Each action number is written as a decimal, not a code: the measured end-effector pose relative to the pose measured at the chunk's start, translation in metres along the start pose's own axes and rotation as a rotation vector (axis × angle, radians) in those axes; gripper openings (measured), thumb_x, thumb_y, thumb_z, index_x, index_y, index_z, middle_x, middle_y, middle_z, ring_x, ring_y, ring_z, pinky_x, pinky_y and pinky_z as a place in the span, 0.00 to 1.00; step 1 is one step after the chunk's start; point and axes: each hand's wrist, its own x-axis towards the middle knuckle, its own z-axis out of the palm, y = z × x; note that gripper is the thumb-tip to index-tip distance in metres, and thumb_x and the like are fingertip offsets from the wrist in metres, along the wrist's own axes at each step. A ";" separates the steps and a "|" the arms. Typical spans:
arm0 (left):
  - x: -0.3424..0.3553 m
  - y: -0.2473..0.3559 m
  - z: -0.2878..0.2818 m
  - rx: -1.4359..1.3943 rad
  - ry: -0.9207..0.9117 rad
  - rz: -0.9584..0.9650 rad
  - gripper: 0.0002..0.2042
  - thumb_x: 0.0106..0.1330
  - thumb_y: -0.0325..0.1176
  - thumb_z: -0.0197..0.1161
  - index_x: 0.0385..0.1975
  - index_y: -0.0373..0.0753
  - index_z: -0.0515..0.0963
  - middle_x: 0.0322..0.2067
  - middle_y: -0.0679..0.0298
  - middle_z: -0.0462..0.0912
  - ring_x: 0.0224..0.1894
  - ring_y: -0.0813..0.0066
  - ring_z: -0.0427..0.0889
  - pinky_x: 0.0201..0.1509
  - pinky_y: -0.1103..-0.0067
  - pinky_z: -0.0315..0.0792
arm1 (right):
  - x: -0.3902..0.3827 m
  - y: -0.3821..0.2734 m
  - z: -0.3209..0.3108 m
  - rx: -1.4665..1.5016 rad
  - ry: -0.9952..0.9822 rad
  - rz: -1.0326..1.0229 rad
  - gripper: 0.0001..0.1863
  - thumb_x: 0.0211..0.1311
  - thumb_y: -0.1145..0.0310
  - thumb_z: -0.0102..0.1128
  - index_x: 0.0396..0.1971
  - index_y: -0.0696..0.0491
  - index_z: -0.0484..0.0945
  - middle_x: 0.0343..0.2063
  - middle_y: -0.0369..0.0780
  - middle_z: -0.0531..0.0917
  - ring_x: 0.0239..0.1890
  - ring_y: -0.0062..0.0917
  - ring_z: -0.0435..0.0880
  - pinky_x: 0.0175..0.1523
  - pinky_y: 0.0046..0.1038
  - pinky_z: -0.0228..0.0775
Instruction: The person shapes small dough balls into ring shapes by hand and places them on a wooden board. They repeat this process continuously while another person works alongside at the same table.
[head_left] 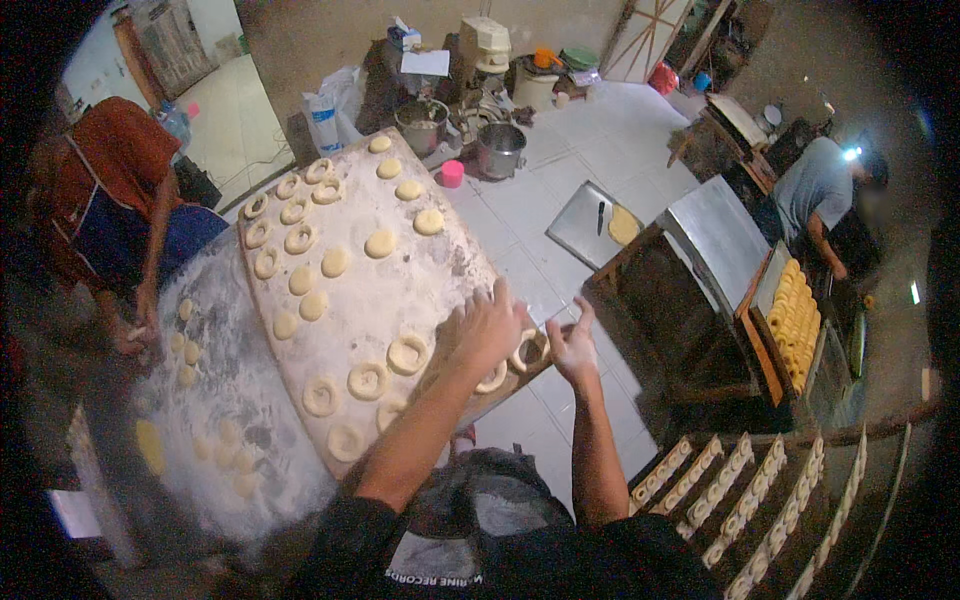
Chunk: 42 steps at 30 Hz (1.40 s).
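Note:
My left hand (488, 328) is over the right side of a floured wooden board (430, 265), fingers stretched out, nothing visible in it. Just past the board's right corner, my right hand (574, 350) hangs with thumb and fingers apart. Between the two hands lies a dough ring (530, 350), its hole showing dark. Another dough ring (492, 378) is partly hidden under my left wrist. More dough rings (368, 380) lie along the near edge, some covered by my left forearm. Solid dough rounds (380, 243) and further rings (299, 238) are spread toward the far end.
At left, a person in a red-brown top (120, 150) works by a floured table (215, 400) with dough pieces. Racked trays of dough rings (715, 490) stand at lower right. A metal tray (585, 225) lies beyond. Another person (820, 190) is near a tray of golden rings (793, 325).

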 end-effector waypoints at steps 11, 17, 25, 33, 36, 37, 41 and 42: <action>-0.008 -0.019 0.024 0.113 -0.071 0.229 0.36 0.60 0.47 0.65 0.66 0.42 0.58 0.56 0.40 0.70 0.60 0.39 0.69 0.61 0.51 0.62 | -0.013 0.005 0.006 -0.051 -0.172 -0.054 0.36 0.56 0.62 0.66 0.63 0.52 0.59 0.27 0.43 0.81 0.29 0.31 0.80 0.36 0.35 0.73; -0.079 -0.076 -0.030 -0.123 0.219 0.168 0.32 0.64 0.40 0.63 0.67 0.40 0.61 0.52 0.43 0.72 0.53 0.43 0.73 0.57 0.56 0.67 | -0.044 -0.041 0.002 -0.014 0.001 -0.218 0.32 0.60 0.62 0.62 0.63 0.54 0.63 0.34 0.41 0.74 0.33 0.27 0.74 0.41 0.32 0.71; -0.299 -0.291 -0.110 -0.347 0.787 -0.617 0.14 0.69 0.30 0.55 0.53 0.37 0.71 0.34 0.52 0.78 0.34 0.60 0.78 0.43 0.67 0.74 | -0.142 -0.192 0.139 0.043 -0.673 -0.514 0.10 0.65 0.70 0.55 0.43 0.55 0.78 0.26 0.43 0.82 0.29 0.27 0.81 0.37 0.29 0.72; -0.405 -0.373 -0.078 -0.596 0.778 -0.855 0.09 0.67 0.30 0.57 0.44 0.35 0.73 0.36 0.47 0.80 0.40 0.49 0.81 0.44 0.63 0.73 | -0.264 -0.226 0.344 -0.207 -0.935 -1.006 0.18 0.55 0.68 0.60 0.47 0.55 0.77 0.39 0.52 0.83 0.42 0.47 0.83 0.47 0.40 0.75; -0.409 -0.382 -0.074 -0.362 0.754 -0.740 0.09 0.66 0.31 0.59 0.41 0.34 0.73 0.37 0.47 0.80 0.40 0.48 0.82 0.44 0.62 0.74 | -0.292 -0.233 0.378 -0.187 -0.866 -1.135 0.20 0.53 0.68 0.61 0.48 0.55 0.75 0.39 0.52 0.82 0.42 0.48 0.82 0.47 0.41 0.75; -0.407 -0.383 -0.076 -0.345 0.810 -0.643 0.10 0.66 0.31 0.58 0.43 0.33 0.73 0.38 0.46 0.81 0.40 0.47 0.82 0.43 0.63 0.74 | -0.296 -0.238 0.382 -0.147 -0.912 -1.141 0.20 0.53 0.68 0.62 0.47 0.55 0.75 0.39 0.52 0.82 0.41 0.47 0.82 0.46 0.40 0.75; -0.402 -0.379 -0.100 -0.703 0.638 -0.801 0.13 0.66 0.32 0.62 0.46 0.32 0.75 0.37 0.51 0.83 0.40 0.58 0.83 0.44 0.68 0.75 | -0.298 -0.261 0.357 -0.080 -1.114 -0.789 0.15 0.56 0.69 0.64 0.43 0.55 0.74 0.35 0.46 0.82 0.39 0.37 0.83 0.45 0.35 0.75; -0.402 -0.377 -0.108 -0.784 0.707 -0.721 0.14 0.65 0.33 0.63 0.46 0.32 0.76 0.37 0.53 0.84 0.41 0.62 0.83 0.44 0.69 0.75 | -0.297 -0.267 0.346 -0.029 -1.188 -0.718 0.16 0.56 0.69 0.63 0.44 0.55 0.73 0.36 0.47 0.81 0.40 0.40 0.83 0.46 0.36 0.74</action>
